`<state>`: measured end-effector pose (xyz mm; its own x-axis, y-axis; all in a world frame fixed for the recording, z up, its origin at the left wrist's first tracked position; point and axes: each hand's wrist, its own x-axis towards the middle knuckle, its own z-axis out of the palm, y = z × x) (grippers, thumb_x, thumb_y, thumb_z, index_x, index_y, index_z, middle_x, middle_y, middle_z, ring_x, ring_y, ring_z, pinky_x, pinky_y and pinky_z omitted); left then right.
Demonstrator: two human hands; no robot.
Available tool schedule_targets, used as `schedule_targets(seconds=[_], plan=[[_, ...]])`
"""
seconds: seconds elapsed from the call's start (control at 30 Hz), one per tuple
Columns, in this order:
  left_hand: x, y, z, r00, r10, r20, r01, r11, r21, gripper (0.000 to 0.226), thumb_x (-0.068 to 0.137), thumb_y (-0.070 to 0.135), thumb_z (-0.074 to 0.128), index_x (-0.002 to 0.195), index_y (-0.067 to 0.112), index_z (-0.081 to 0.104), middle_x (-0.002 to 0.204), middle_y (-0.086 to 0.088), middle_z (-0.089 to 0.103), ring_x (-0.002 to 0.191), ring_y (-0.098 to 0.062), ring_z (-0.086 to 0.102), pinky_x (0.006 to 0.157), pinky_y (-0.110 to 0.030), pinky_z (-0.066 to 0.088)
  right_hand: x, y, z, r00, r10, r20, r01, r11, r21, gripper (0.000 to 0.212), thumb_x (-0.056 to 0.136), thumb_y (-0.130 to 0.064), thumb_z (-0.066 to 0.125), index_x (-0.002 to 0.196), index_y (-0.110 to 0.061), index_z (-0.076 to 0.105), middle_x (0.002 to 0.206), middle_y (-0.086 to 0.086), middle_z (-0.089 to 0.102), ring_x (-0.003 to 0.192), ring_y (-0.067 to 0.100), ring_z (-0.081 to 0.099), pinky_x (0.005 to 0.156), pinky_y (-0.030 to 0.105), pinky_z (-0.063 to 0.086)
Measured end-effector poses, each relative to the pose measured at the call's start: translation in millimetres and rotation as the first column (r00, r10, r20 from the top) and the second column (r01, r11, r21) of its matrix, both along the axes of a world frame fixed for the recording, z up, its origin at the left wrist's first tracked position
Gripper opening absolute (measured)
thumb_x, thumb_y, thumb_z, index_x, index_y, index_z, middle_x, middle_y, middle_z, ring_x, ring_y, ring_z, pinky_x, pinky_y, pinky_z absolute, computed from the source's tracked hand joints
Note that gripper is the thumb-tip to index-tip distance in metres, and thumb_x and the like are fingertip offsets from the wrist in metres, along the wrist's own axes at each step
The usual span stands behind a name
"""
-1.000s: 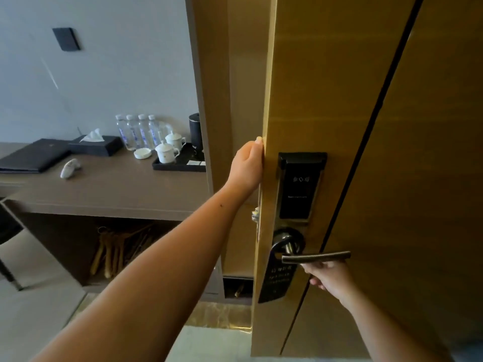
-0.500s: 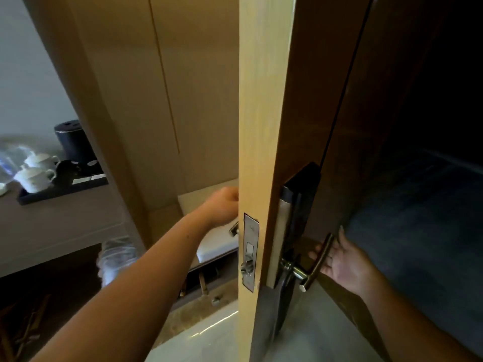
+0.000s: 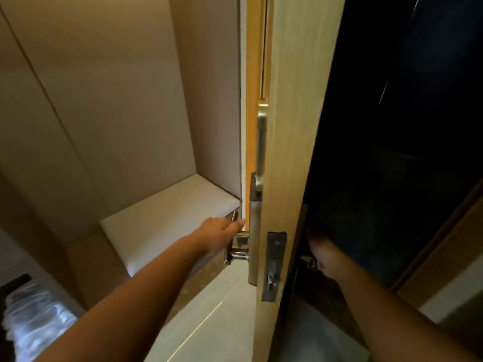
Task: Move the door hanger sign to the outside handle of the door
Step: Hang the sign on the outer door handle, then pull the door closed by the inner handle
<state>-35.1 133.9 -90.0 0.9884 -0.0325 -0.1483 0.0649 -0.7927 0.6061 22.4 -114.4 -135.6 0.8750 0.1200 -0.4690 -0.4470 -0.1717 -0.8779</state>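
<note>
I see the wooden door [image 3: 287, 142] edge-on, with its latch plate [image 3: 273, 265] facing me. The inside handle [image 3: 236, 253], a silver lever, sticks out to the left of the door. My left hand [image 3: 222, 235] hovers just above this lever, fingers stretched toward the door, holding nothing. On the dark far side, my right hand [image 3: 322, 256] is wrapped on the outside handle [image 3: 308, 261], of which only the base shows. No door hanger sign is visible on either handle. A thin brown strip [image 3: 234, 216] stands behind my left fingers; I cannot tell what it is.
A white cushioned bench [image 3: 167, 218] sits in a beige panelled niche left of the door. Something wrapped in clear plastic [image 3: 34, 317] lies at the bottom left. Pale floor tile [image 3: 209, 325] runs under the door. To the right of the door it is dark.
The view has swung right and closer to the door's edge. My left hand dropped from the door's edge to just above the inside handle. My right hand closed on the outside handle.
</note>
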Motion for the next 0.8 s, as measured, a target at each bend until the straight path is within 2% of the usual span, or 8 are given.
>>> schedule_targets(seconds=[0.1, 0.2, 0.3, 0.37, 0.47, 0.57, 0.67, 0.8], plan=[[13, -42, -10, 0.986, -0.14, 0.096, 0.119, 0.973, 0.198, 0.047, 0.099, 0.045, 0.026, 0.084, 0.024, 0.065, 0.092, 0.005, 0.06, 0.103, -0.009, 0.043, 0.112, -0.054, 0.007, 5, -48, 1, 0.997, -0.079, 0.001, 0.079, 0.997, -0.022, 0.026, 0.093, -0.03, 0.048, 0.113, -0.014, 0.054, 0.094, 0.007, 0.056, 0.083, 0.022, 0.052, 0.059, 0.033, 0.043], [22, -84, -18, 0.934, -0.335, 0.123, 0.266, 0.884, 0.385, 0.032, 0.093, 0.041, 0.037, 0.086, 0.029, 0.065, 0.102, 0.008, 0.061, 0.123, -0.018, 0.038, 0.11, -0.062, -0.003, 5, -97, 3, 0.99, -0.136, -0.023, 0.135, 0.99, -0.044, 0.022, 0.097, -0.023, 0.041, 0.106, -0.01, 0.055, 0.086, 0.012, 0.057, 0.085, 0.028, 0.053, 0.06, 0.033, 0.044], [37, -120, -23, 0.88, -0.446, 0.161, 0.33, 0.82, 0.467, 0.039, 0.093, 0.048, 0.031, 0.103, 0.033, 0.066, 0.132, 0.008, 0.056, 0.143, -0.027, 0.013, 0.104, -0.06, -0.021, -1, -137, 8, 0.977, -0.213, -0.012, 0.213, 0.976, -0.053, 0.024, 0.095, -0.029, 0.044, 0.099, -0.01, 0.057, 0.086, 0.013, 0.059, 0.082, 0.028, 0.056, 0.061, 0.035, 0.047], [54, -147, -21, 0.838, -0.526, 0.145, 0.38, 0.753, 0.537, 0.047, 0.093, 0.054, 0.024, 0.111, 0.037, 0.064, 0.137, 0.009, 0.052, 0.144, -0.028, 0.008, 0.1, -0.06, -0.026, -5, -164, 14, 0.954, -0.299, 0.001, 0.299, 0.954, -0.021, 0.023, 0.096, -0.03, 0.043, 0.096, -0.011, 0.056, 0.087, 0.01, 0.059, 0.08, 0.024, 0.057, 0.063, 0.035, 0.048], [81, -188, -20, 0.77, -0.629, 0.107, 0.431, 0.637, 0.639, 0.055, 0.095, 0.056, 0.017, 0.109, 0.033, 0.064, 0.122, 0.001, 0.061, 0.137, -0.028, 0.03, 0.109, -0.065, -0.014, -9, -207, 16, 0.922, -0.386, 0.005, 0.386, 0.922, -0.021, 0.025, 0.096, -0.037, 0.042, 0.104, -0.015, 0.052, 0.09, 0.008, 0.058, 0.084, 0.025, 0.059, 0.076, 0.038, 0.049], [114, -230, -18, 0.664, -0.746, 0.056, 0.549, 0.537, 0.64, 0.059, 0.097, 0.054, 0.015, 0.098, 0.024, 0.066, 0.095, -0.004, 0.066, 0.106, -0.025, 0.054, 0.111, -0.057, 0.013, -10, -244, 17, 0.897, -0.441, -0.004, 0.441, 0.897, 0.0, 0.031, 0.094, -0.041, 0.046, 0.101, -0.012, 0.054, 0.082, 0.009, 0.056, 0.067, 0.021, 0.054, 0.063, 0.033, 0.044], [150, -265, -19, 0.553, -0.833, 0.014, 0.69, 0.467, 0.553, 0.069, 0.093, 0.063, 0.012, 0.083, 0.017, 0.064, 0.071, -0.005, 0.061, 0.072, -0.023, 0.057, 0.082, -0.042, 0.041, -2, -270, 20, 0.862, -0.507, 0.012, 0.507, 0.862, -0.016, 0.029, 0.093, -0.037, 0.049, 0.092, -0.01, 0.059, 0.075, 0.008, 0.058, 0.06, 0.019, 0.052, 0.055, 0.029, 0.04], [198, -313, -21, 0.404, -0.915, 0.02, 0.724, 0.333, 0.604, 0.063, 0.085, 0.075, 0.019, 0.065, 0.023, 0.048, 0.056, 0.003, 0.043, 0.049, -0.014, 0.04, 0.049, -0.03, 0.031, 18, -296, 24, 0.805, -0.586, 0.093, 0.592, 0.804, -0.058, 0.024, 0.092, -0.036, 0.051, 0.089, -0.015, 0.063, 0.082, 0.008, 0.064, 0.073, 0.023, 0.062, 0.069, 0.035, 0.051]])
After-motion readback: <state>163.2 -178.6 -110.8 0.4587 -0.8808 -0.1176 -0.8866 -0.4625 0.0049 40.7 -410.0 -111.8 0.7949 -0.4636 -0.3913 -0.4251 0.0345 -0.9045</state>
